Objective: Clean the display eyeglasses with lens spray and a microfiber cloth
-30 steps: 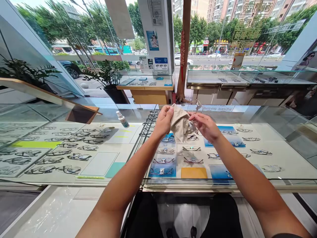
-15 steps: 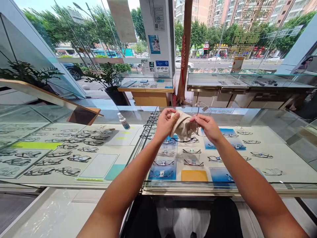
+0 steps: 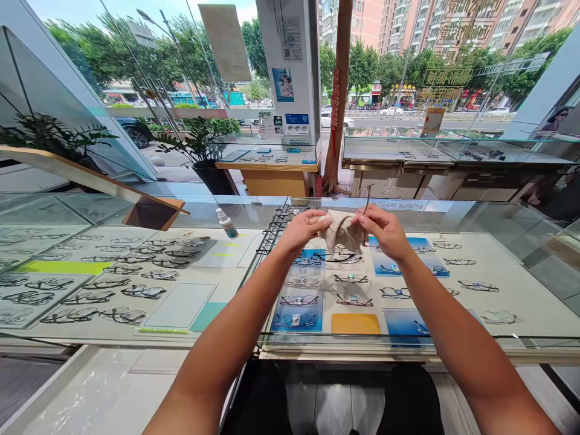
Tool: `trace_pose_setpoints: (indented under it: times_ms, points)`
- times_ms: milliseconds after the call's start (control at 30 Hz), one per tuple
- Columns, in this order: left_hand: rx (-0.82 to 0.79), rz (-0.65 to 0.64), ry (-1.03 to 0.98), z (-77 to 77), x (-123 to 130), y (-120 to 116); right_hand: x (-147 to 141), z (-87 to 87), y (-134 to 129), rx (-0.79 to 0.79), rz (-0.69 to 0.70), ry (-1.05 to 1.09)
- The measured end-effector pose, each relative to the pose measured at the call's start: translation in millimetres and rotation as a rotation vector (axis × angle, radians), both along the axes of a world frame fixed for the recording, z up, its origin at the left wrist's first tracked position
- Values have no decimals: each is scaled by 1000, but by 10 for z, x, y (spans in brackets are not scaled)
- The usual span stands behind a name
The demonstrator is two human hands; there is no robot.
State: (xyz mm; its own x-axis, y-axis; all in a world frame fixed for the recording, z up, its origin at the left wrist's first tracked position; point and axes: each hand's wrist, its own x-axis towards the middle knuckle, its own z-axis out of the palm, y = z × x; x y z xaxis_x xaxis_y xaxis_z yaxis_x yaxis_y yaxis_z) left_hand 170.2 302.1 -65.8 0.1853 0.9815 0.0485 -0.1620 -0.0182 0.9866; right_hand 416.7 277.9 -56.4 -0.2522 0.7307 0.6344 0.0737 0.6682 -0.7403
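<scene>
My left hand [image 3: 304, 231] is closed on a beige cleaning cloth [image 3: 341, 228], pinching it between thumb and fingers above the glass counter. My right hand [image 3: 384, 231] pinches a pair of eyeglasses [image 3: 367, 199] at the cloth's right edge. One thin temple arm rises above the right fingers. Most of the frame and its lenses are hidden behind the cloth and fingers. Below both hands, a dark-rimmed pair of glasses [image 3: 339, 258] lies in the display case.
A white spray bottle [image 3: 227, 224] stands on the counter to the left. Rows of glasses [image 3: 145, 291] fill the glass display case [image 3: 534, 329]. A wooden-edged panel [image 3: 154, 211] leans over the left side. Another display counter [image 3: 272, 162] stands by the window.
The eyeglasses have turned in my right hand, so a temple arm now points up. The cloth has shifted slightly right and spread, and my left hand has moved slightly right.
</scene>
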Motion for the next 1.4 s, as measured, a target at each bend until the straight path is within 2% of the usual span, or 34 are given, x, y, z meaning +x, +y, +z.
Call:
trace_pose_setpoints:
  times_ms: [133, 300, 400, 567, 700, 900, 1000, 1133, 1267, 1400]
  points:
    - [-19, -81, -5, -24, -12, 20, 14, -6, 4, 48, -13, -16]
    - [-139, -119, 93, -22, -8, 29, 29, 1, 1, 61, -33, -35]
    - [-165, -186, 132, -10, -5, 9, 24, 18, -16, 66, -35, -43]
    - [-189, -199, 201, 14, -20, -32, 16, 29, -35, 69, -35, -46]
    - [-240, -274, 285, 27, -20, -56, 17, 23, -31, 76, -20, -38]
    - [-205, -357, 270, 27, 6, -76, 17, 27, -26, 43, -38, -54]
    - [-200, -302, 197, 27, 12, -64, 19, 28, -26, 35, -39, -55]
    - [-152, -166, 44, 41, 16, -36, 29, 21, -15, 22, -53, -37]
    - [44, -28, -11, 62, 12, -14, 41, 9, 9, -8, -40, -46]
    - [320, 119, 75, 68, -1, -8, 52, -8, 29, -76, -36, -83]
